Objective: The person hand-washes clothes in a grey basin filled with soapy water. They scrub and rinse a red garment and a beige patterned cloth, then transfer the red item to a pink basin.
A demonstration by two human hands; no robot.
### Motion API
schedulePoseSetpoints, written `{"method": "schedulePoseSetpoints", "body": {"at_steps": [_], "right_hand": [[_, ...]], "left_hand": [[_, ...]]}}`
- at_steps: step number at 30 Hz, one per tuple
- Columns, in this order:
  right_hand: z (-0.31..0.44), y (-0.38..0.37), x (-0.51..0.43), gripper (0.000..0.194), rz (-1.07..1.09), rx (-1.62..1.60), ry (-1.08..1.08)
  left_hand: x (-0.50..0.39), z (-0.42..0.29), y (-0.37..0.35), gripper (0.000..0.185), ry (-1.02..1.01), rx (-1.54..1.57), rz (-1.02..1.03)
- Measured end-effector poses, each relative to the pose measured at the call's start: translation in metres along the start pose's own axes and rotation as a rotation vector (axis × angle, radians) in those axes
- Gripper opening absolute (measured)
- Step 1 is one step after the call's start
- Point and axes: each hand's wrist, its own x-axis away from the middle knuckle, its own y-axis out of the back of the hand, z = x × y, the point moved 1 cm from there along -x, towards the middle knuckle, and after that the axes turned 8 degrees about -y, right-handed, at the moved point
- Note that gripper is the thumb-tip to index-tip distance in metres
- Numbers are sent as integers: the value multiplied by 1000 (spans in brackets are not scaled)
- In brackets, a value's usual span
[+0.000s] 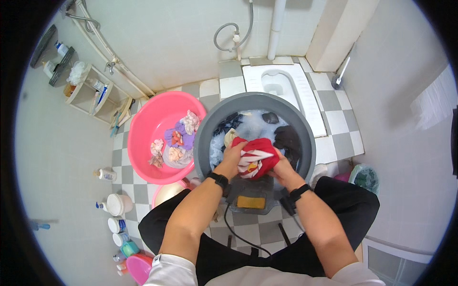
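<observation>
Bunched between both hands is a red and white garment (pixel 263 157) with a small yellow patch. My left hand (pixel 233 157) grips its left side, and my right hand (pixel 282 166) holds its right edge. They are above the near part of a large grey plastic tub (pixel 203 143) of soapy water (pixel 252 125). Dark clothes (pixel 287 141) lie in the water, along with a cream cloth (pixel 230 136) beside my left hand. Below the garment, a washboard (pixel 250 189) extends over the tub's near rim, with a yellow bar of soap (pixel 251 202) on it.
To the left, a pink basin (pixel 143 125) contains several small garments (pixel 179 137). A squat toilet (pixel 311 107) is set in the checkered floor behind the tub. Bottles and tubs (pixel 120 205) line the left wall. At right stands a lined bin (pixel 365 178).
</observation>
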Motion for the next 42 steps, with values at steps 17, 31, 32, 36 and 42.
{"method": "schedulePoseSetpoints", "body": {"at_steps": [17,31,32,36,42], "right_hand": [[-49,-29,17,38,-518,1094,591],[8,-1,-106,39,-511,903,74],[7,1,-99,43,-472,625,57],[-4,2,-52,44,-545,570,196],[-35,-25,9,37,-576,1181,499]], "left_hand": [[71,45,7,53,-934,-1490,148],[-64,12,-16,37,-357,-1464,42],[-52,10,-15,30,-570,-1274,70],[12,19,-4,12,-729,-1011,170],[47,36,-7,30,-1023,-1389,48]]}}
